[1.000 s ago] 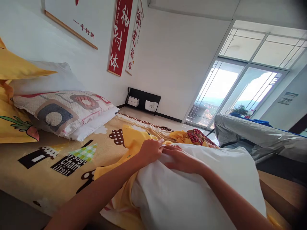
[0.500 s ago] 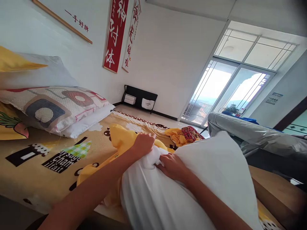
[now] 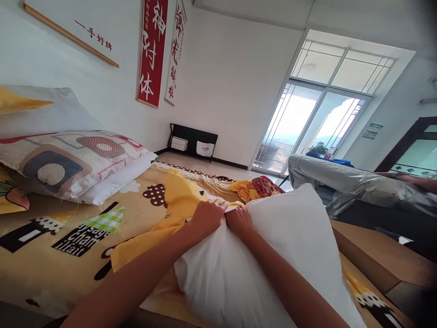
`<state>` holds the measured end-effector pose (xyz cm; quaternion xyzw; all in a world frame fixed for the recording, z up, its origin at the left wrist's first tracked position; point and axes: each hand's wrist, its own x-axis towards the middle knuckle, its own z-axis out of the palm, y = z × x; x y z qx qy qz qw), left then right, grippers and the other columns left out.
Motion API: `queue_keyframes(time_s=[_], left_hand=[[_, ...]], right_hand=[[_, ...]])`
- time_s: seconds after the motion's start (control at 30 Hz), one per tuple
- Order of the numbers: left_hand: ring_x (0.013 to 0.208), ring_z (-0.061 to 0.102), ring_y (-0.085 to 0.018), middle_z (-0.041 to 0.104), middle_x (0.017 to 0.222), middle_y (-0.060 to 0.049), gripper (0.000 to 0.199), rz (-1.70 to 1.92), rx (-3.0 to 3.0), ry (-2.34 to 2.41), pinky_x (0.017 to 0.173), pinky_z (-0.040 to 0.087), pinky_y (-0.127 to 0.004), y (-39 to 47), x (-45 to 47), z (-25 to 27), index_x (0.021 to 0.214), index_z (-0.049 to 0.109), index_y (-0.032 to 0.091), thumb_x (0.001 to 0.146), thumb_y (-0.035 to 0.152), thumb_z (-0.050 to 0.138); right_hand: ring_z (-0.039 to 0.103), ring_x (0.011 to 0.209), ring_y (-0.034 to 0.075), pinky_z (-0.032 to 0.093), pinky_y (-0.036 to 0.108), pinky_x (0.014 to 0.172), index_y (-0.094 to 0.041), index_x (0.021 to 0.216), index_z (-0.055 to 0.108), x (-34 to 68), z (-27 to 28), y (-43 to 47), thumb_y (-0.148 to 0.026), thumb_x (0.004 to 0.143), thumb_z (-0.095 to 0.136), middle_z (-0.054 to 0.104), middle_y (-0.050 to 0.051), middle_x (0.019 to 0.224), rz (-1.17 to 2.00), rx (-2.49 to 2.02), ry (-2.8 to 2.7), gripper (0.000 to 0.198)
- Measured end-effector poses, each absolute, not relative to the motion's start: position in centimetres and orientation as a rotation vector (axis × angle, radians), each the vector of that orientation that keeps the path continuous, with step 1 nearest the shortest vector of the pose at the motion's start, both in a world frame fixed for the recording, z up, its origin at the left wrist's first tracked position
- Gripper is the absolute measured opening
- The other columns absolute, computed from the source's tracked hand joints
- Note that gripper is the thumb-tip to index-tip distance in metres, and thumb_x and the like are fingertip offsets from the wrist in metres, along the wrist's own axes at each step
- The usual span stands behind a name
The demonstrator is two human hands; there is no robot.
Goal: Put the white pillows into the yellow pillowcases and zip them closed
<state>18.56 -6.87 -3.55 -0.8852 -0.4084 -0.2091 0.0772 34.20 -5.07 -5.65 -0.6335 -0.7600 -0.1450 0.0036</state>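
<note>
A plump white pillow (image 3: 287,228) stands tilted on the bed in front of me, its upper edge bunched between my hands. My left hand (image 3: 209,216) is closed on that edge, close beside the yellow pillowcase (image 3: 180,191). Right next to it, my right hand (image 3: 239,221) has its fingers curled over the pillow's edge, knuckles up. The yellow cloth spreads out flat behind and to the left of my hands, and a strip of it shows just beyond my fingertips. Whether my fingers also pinch the yellow cloth is hidden.
Patterned pillows (image 3: 78,159) are stacked at the left on the printed bedsheet (image 3: 136,223). Crumpled yellow and red plaid cloth (image 3: 262,187) lies beyond the pillow. At the right are a cardboard box (image 3: 378,250), a plastic-wrapped roll (image 3: 341,175) and another person's hand (image 3: 419,182).
My hands have drawn the white pillow's edge flatter, and my right hand has turned knuckles-up. The view has shifted right, and another person's limb has moved off the box.
</note>
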Motion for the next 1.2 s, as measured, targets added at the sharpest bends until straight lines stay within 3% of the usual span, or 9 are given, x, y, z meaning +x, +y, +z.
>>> queue_keyframes(time_s=[0.13,0.23,0.33,0.43,0.53,0.63,0.83,1.03,1.2], left_hand=[[0.102,0.059,-0.025,0.062,0.108,-0.013,0.027,-0.519,-2.617,-1.472,0.077,0.048,-0.035,-4.6,15.5,-6.8,0.108,0.054,0.016,0.085,0.012,0.040],[0.090,0.063,-0.025,0.065,0.099,-0.012,0.020,-0.483,-2.603,-1.667,0.072,0.048,-0.035,-3.1,12.6,-8.7,0.101,0.055,0.015,0.085,0.018,0.043],[0.081,0.064,-0.023,0.065,0.089,-0.009,0.017,-0.480,-2.602,-1.757,0.068,0.048,-0.032,-2.5,11.0,-9.3,0.099,0.054,0.016,0.085,0.025,0.047],[0.099,0.058,-0.025,0.061,0.105,-0.013,0.020,-0.536,-2.583,-1.705,0.082,0.044,-0.036,-2.8,11.1,-8.9,0.104,0.053,0.016,0.086,0.022,0.045],[0.112,0.048,-0.028,0.055,0.116,-0.016,0.024,-0.584,-2.618,-1.306,0.095,0.035,-0.042,-3.9,12.2,-8.0,0.107,0.055,0.016,0.087,0.015,0.041],[0.103,0.052,-0.025,0.060,0.104,-0.013,0.022,-0.465,-2.802,-0.812,0.092,0.036,-0.040,-5.3,13.0,-7.0,0.096,0.061,0.017,0.091,0.022,0.040],[0.091,0.060,-0.022,0.068,0.086,-0.010,0.032,-0.135,-2.877,-0.781,0.092,0.036,-0.040,-6.2,11.9,-6.3,0.071,0.068,0.016,0.090,0.030,0.047],[0.086,0.063,-0.023,0.071,0.079,-0.012,0.036,-0.022,-2.881,-0.956,0.089,0.037,-0.042,-5.0,9.4,-9.2,0.068,0.069,0.017,0.090,0.024,0.042],[0.075,0.065,-0.025,0.070,0.071,-0.015,0.037,-0.072,-2.797,-0.793,0.081,0.042,-0.041,-8.0,10.2,-8.5,0.068,0.072,0.013,0.087,0.030,0.045]], right_hand=[[0.060,0.104,0.022,0.040,0.038,0.093,-0.019,0.105,0.067,37.3,-4.6,-5.2,-0.026,0.094,0.035,0.068,0.009,0.108,-0.460,-2.080,-2.250,0.035],[0.055,0.116,0.021,0.039,0.037,0.098,-0.023,0.122,0.060,37.8,-4.0,-8.4,-0.032,0.096,0.030,0.061,0.007,0.125,-0.485,-1.987,-2.212,0.040],[0.044,0.129,0.019,0.034,0.036,0.104,-0.027,0.135,0.048,36.3,-5.8,-14.4,-0.036,0.095,0.034,0.048,0.005,0.140,-0.615,-1.564,-2.385,0.044],[0.043,0.129,0.020,0.035,0.034,0.101,-0.032,0.142,0.039,34.7,-10.2,-20.2,-0.040,0.090,0.044,0.048,0.000,0.141,-0.915,-1.066,-2.602,0.053],[0.053,0.118,0.018,0.036,0.032,0.092,-0.041,0.140,0.039,34.5,-15.0,-22.7,-0.022,0.083,0.047,0.058,-0.004,0.129,-1.158,-1.037,-2.472,0.060],[0.056,0.115,0.019,0.034,0.034,0.090,-0.040,0.142,0.037,35.6,-17.4,-22.0,-0.008,0.077,0.042,0.056,-0.002,0.131,-1.224,-1.252,-2.359,0.072],[0.045,0.127,0.020,0.026,0.037,0.096,-0.033,0.145,0.032,37.2,-14.9,-18.0,-0.005,0.083,0.037,0.044,0.003,0.143,-1.192,-1.217,-2.467,0.068],[0.037,0.133,0.021,0.024,0.041,0.097,-0.038,0.145,0.028,36.2,-11.3,-13.9,0.002,0.081,0.032,0.034,0.001,0.149,-0.952,-1.242,-2.609,0.075],[0.040,0.129,0.022,0.023,0.041,0.096,-0.034,0.142,0.037,34.2,-9.7,-11.0,-0.002,0.086,0.033,0.042,0.004,0.145,-0.767,-1.244,-2.672,0.064]])
